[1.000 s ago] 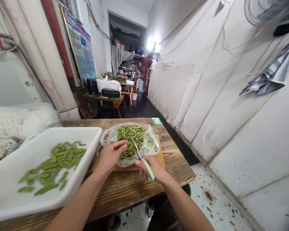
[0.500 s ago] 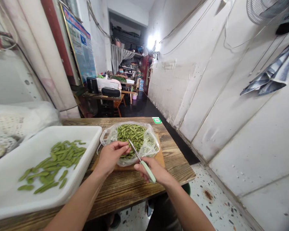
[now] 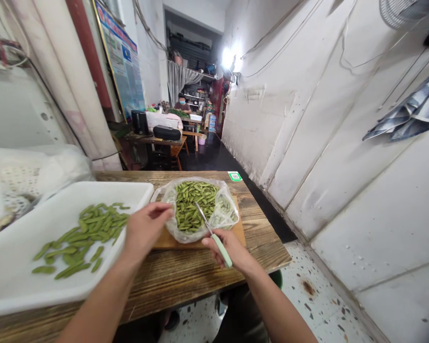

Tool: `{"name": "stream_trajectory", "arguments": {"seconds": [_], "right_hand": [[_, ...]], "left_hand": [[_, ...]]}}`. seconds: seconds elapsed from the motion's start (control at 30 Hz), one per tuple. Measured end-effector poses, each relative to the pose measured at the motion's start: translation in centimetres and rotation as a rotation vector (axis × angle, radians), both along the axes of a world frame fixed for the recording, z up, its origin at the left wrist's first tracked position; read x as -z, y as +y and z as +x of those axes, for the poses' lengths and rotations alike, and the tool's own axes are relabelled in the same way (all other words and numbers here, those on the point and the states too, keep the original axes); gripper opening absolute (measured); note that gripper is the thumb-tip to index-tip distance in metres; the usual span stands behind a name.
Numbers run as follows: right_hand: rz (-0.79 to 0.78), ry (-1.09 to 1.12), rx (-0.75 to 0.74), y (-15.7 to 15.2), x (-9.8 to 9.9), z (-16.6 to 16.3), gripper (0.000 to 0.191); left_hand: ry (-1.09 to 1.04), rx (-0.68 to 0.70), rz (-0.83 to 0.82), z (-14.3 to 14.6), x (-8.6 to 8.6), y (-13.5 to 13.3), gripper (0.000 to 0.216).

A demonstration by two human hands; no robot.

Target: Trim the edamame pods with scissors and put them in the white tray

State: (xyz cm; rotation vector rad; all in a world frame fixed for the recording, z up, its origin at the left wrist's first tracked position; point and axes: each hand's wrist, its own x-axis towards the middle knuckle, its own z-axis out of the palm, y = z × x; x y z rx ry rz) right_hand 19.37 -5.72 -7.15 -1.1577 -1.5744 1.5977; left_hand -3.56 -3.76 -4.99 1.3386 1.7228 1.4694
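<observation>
My right hand (image 3: 225, 245) grips scissors (image 3: 219, 247) with pale green handles, their metal blades pointing up and left over the green soybean pods (image 3: 196, 200). Those pods fill an open clear plastic bag (image 3: 180, 233), which rests on a wooden board (image 3: 240, 226). Between the bag and the white tray (image 3: 143, 190) is my left hand (image 3: 146, 228), its thumb and fingers pinched together near the bag's left side. Whatever the fingertips hold, if anything, does not show. More pods (image 3: 93, 226) lie loose inside the tray.
The wooden table (image 3: 257, 238) carries all of this, with a green QR code card (image 3: 235, 176) at its far edge. A plastic-wrapped bundle (image 3: 32, 176) sits behind the tray. Farther back, a masked person (image 3: 182, 104) sits at another table. A wall runs along the right.
My left hand has moved left, away from the scissor tips and the pods, towards the tray. My right hand keeps the scissors over the bag. The view has shifted slightly.
</observation>
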Motion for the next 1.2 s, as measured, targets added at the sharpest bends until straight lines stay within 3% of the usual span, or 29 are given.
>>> {"name": "stream_trajectory", "arguments": {"seconds": [0.07,0.17,0.23,0.37,0.53,0.73,0.9,1.07,1.2], "right_hand": [[0.001,0.026,0.032,0.3,0.5,0.2,0.046],[0.008,0.03,0.023,0.7,0.9,0.2,0.047],[0.015,0.036,0.006,0.7,0.9,-0.1,0.046],[0.007,0.036,0.002,0.4,0.5,-0.5,0.046],[-0.014,0.003,0.003,-0.2,0.2,0.0,0.048],[-0.021,-0.014,0.018,-0.3,0.2,0.4,0.047],[-0.029,-0.027,0.018,-0.2,0.2,0.3,0.046],[-0.042,-0.04,-0.005,-0.1,-0.1,0.2,0.045],[-0.028,-0.006,-0.01,0.0,-0.1,-0.1,0.045]], "left_hand": [[0.395,-0.284,0.078,-3.2,-0.4,-0.4,0.023],[0.743,-0.346,0.025,-5.7,-0.9,-0.6,0.024],[0.797,-0.243,-0.002,-4.7,-1.1,-0.2,0.025],[0.822,0.049,-0.089,0.5,-0.7,1.9,0.026],[1.014,0.184,-0.21,4.0,0.6,4.5,0.027],[1.0,0.196,-0.204,4.1,1.3,5.5,0.024],[0.878,0.174,-0.176,2.8,1.1,5.3,0.044],[0.755,0.195,-0.037,1.5,1.1,5.0,0.027],[0.562,0.173,0.043,1.7,0.8,4.3,0.024]]}}
